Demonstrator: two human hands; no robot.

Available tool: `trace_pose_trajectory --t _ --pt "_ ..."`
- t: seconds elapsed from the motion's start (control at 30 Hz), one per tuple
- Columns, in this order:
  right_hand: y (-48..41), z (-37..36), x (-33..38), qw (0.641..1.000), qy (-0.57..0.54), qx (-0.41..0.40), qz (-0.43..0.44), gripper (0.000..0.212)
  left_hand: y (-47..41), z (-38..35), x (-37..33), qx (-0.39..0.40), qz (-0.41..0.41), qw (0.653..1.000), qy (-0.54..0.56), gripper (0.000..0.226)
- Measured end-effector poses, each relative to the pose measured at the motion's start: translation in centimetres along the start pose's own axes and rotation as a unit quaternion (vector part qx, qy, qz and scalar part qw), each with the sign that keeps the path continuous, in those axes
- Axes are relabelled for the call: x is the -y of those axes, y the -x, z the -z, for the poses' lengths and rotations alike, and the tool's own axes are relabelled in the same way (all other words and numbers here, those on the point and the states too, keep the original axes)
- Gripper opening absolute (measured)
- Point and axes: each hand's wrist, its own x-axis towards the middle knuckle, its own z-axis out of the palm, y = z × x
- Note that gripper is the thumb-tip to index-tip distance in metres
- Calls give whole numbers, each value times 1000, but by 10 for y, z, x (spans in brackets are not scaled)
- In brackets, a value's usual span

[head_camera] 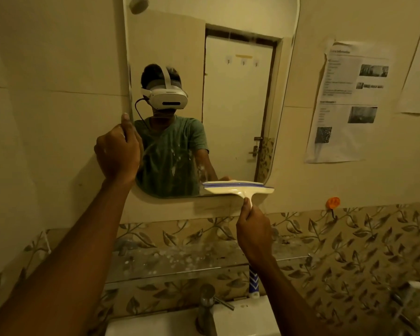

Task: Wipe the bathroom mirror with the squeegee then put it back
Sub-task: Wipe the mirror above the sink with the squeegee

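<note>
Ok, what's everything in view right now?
mirror: 1, spotted glass, on the cream wall
squeegee: 1, cream with blue strip, mirror's bottom right edge
paper sheets: 2, white, wall right of mirror
hook: 1, orange, wall below the sheets
glass shelf: 1, clear, below the mirror
tube-like item: 1, blue and white, under the shelf
faucet: 1, metal, on the sink
sink: 1, white, bottom of view
left hand: 1, grips the mirror's left edge
right hand: 1, grips the squeegee's handle

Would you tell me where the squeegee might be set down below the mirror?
The glass shelf under the mirror looks bare, though spotted. The sink rim right of the tap is tighter: a blue-and-white item stands there.
</note>
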Motion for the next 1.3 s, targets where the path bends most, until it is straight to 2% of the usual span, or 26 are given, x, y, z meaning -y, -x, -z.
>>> trace_pose_trajectory --t 0.23,0.37,0.5,0.6,0.73,0.87,1.07,1.3 --pt "10 1 -5 1000 14 22 -7 45 0 6 -4 10 30 999 6 64" --pt "20 -2 -19 998 42 42 -18 57 -4 15 -4 36 66 997 8 63" --pt "20 6 -7 1000 10 11 -2 50 -11 26 -10 30 35 999 6 58" --pt "6 18 21 999 -12 -21 34 44 -30 34 -26 0 5 1000 7 53" --pt "-30 28 63 994 -48 -48 81 41 -72 35 -56 7 -36 998 41 51" --pt "-70 38 112 986 -80 -56 132 42 -112 32 -86 11 -26 997 73 51" --pt "-126 65 197 968 -140 -66 197 42 -155 29 -113 1 14 991 130 40" --pt "-179 85 280 951 -153 -104 247 52 -167 21 -102 20 13 988 152 56"
